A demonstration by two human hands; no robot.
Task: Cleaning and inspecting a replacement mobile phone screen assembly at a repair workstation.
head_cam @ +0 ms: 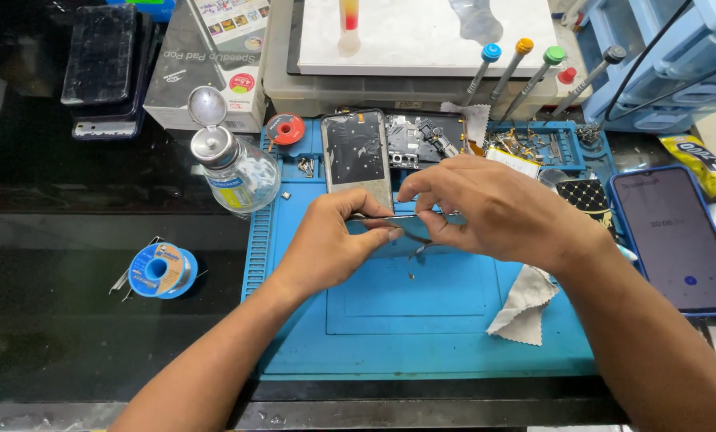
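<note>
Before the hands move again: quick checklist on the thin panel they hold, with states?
1. Both hands on the thin panel: left hand and right hand pinch it at its top edge. Ok.
2. Panel over the blue mat, not past its edge. Ok.
3. Opened phone lies behind the hands, apart from them. Ok.
4. Grey cloth lies at the right, under the right wrist. Ok.
5. Glass bottle stands upright at the mat's left edge, lid open. Not ok.
6. Panel free of cracks: cannot tell.
</note>
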